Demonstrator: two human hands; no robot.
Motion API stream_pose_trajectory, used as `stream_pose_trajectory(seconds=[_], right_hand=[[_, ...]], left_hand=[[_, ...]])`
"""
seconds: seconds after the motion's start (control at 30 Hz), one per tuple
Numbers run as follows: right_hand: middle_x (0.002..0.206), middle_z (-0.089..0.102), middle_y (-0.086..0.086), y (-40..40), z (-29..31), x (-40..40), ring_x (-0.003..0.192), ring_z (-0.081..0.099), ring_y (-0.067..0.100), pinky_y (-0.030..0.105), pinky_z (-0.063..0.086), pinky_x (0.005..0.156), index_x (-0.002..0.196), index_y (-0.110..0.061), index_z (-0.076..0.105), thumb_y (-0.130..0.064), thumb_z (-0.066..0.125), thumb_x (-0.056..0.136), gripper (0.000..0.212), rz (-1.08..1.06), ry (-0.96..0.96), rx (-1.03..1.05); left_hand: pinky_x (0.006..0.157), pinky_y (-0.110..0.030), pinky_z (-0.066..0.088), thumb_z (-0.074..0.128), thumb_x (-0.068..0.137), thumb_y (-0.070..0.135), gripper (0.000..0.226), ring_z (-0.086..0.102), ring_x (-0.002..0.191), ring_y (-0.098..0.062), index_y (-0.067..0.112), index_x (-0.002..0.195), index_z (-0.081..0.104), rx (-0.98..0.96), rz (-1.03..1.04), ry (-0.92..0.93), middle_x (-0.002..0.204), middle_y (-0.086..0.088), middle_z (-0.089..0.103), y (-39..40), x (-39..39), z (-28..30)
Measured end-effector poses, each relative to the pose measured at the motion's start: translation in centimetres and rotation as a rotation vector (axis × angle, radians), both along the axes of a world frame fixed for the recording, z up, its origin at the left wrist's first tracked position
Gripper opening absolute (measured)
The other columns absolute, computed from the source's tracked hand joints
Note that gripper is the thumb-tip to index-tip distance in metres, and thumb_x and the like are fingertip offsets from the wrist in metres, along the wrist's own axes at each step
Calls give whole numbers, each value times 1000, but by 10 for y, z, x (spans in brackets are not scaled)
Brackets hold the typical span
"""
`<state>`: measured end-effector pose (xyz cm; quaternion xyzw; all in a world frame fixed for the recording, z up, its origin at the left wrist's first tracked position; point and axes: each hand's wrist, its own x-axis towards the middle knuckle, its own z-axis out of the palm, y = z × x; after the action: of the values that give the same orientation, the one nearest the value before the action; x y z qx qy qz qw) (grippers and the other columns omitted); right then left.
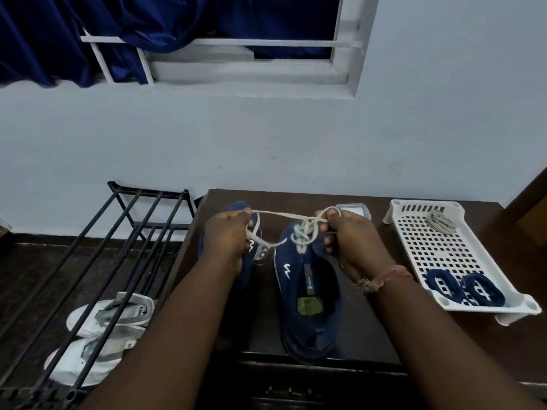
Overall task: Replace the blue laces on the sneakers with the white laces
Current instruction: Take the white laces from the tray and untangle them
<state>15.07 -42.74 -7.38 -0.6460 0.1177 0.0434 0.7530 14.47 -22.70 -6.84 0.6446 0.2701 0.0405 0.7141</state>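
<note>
The dark table [370,329] butts against the pale wall [266,143] at its far edge. Its left edge borders a black metal rack [124,232], and its near edge runs just under the heel of the nearer sneaker.

Two blue sneakers stand on the table. The right sneaker [307,291] lies with its long axis running away from the person, toe toward the wall and heel at the near edge. The left sneaker [254,232] points the same way and is largely hidden behind the left forearm.

One white lace [284,215] is threaded through the right sneaker and stretches between both hands above the toes. The left hand [226,236] grips one end with curled fingers. The right hand [352,235] pinches the other end, looped over its fingers.

A white perforated tray [414,214] sits on the right part of the table, well apart from the sneakers. It holds two coiled blue laces [464,287] at its near end and one coiled white lace [441,221] at its far end.

Two white shoes [100,329] lie under the rack.
</note>
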Motion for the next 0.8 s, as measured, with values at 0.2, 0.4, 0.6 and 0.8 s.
stream_pose_trajectory(seconds=[0.2, 0.4, 0.6, 0.8], right_hand=[[67, 61, 8, -27, 42, 11, 53, 49, 18, 29, 41, 49, 83, -4, 67, -24, 53, 100, 30, -189, -207, -90], [69, 64, 16, -21, 38, -14, 60, 59, 26, 38, 53, 59, 86, 1, 66, -23, 55, 100, 30, 82, -316, -348], [80, 67, 16, -5, 34, -24, 65, 60, 20, 28, 49, 57, 94, -5, 66, -28, 52, 101, 27, 194, -194, 40], [71, 62, 2, -22, 45, -9, 55, 51, 14, 27, 40, 53, 84, -14, 62, -41, 53, 98, 32, -45, -172, 147]], left_hand=[[58, -28, 52, 70, 84, 22, 8, 67, 65, -16, 25, 78, 75, 496, 6, -76, 78, 7, 74, 23, 6, 22], [94, -39, 55, 80, 78, 31, 28, 66, 106, -17, 32, 105, 74, 892, -267, -103, 111, 7, 72, 3, 4, 21], [93, -38, 57, 77, 88, 24, 27, 72, 101, -21, 23, 114, 73, 377, -875, -181, 104, -4, 76, -35, -10, 25], [55, -21, 49, 77, 87, 26, 9, 63, 70, -13, 20, 94, 76, 481, -785, -97, 80, -11, 70, -15, -9, 30]])
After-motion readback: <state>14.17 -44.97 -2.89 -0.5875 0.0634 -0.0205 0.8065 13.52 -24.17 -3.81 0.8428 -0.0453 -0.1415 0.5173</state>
